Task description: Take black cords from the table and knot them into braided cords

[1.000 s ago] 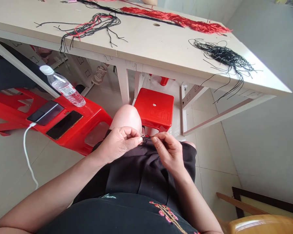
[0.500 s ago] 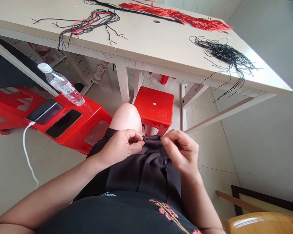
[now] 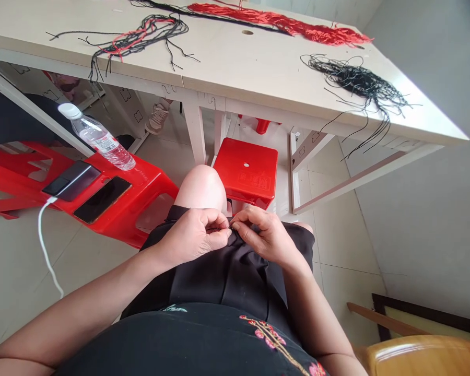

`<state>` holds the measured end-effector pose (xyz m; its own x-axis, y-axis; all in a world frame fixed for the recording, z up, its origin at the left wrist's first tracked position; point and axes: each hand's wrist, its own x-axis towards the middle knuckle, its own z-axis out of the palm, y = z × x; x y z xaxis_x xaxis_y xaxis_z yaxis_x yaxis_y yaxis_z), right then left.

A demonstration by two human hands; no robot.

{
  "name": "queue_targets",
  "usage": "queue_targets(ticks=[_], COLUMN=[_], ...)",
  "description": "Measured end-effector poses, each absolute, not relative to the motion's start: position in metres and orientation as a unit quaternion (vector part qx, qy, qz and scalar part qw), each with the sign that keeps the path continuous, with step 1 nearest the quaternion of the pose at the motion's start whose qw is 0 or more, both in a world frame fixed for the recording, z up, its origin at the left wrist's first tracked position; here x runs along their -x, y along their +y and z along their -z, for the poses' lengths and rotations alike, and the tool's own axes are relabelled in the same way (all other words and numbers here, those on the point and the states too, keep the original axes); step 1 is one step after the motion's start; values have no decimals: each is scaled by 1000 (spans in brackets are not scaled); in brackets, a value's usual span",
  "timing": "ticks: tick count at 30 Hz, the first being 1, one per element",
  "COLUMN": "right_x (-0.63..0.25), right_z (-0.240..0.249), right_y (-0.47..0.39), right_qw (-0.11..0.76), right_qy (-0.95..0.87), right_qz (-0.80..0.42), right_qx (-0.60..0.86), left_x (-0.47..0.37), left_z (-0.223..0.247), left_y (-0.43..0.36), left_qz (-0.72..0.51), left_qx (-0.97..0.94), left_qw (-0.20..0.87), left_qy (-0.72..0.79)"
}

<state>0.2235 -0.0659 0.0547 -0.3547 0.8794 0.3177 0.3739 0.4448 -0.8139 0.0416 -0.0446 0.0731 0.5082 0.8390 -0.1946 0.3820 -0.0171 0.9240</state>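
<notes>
Over my lap, my left hand (image 3: 198,235) is closed in a pinch on a thin black cord (image 3: 231,226), which barely shows against the black skirt (image 3: 203,282). Fingertip to fingertip with it, my right hand (image 3: 264,235) pinches at the same spot, thumb and forefinger closed on the cord. Most of the cord is hidden by my fingers and lost in the dark cloth. On the table ahead lie a tangled bundle of black cords (image 3: 356,81), a bundle of black and red cords (image 3: 141,36) and a long red hank (image 3: 274,22).
The pale table (image 3: 235,68) runs across in front of my knees. A red stool (image 3: 245,167) stands beneath its edge. At left, another red stool (image 3: 141,177) bears a water bottle (image 3: 104,138), a phone (image 3: 102,199) and a dark device (image 3: 71,180) with a white cable. A wooden chair (image 3: 426,357) is at lower right.
My right hand has moved left, from apart over my right thigh to meet my left hand's fingertips. The left hand stays in place, still pinched.
</notes>
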Motion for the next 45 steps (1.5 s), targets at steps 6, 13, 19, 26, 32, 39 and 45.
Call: queue_targets(ticks=[6,13,19,26,32,39,45], right_x=[-218,-212,-207,-198,-198,-187,-191], right_z=[-54,-52,-41,-35,-34,-32,-40], right_y=[-59,-59,-77,-77,-81,-84,-84], right_qw=[438,507,525,560,623,598,565], right_qy=[-775,-693,-603,-549,-583,-534,-522], right_qz=[-214,-286,-468,-452,-209,-413,-439], right_qx=[401,426,377,426,478,433,464], left_x=[-48,-46,-40,-44,-45,-49,-46], left_z=[-73,-67,-64,-70,-74,-76,-72], left_y=[-49,-50,-43,-43,-43,-44,-43], left_qz=[-180,-222,-309,-331,-350,-342,-343], left_qx=[-685,-643,-578,-546,-490,-446,-478], left_qw=[552,570,594,615,650,695,670], left_qy=[440,461,466,462,464,448,454])
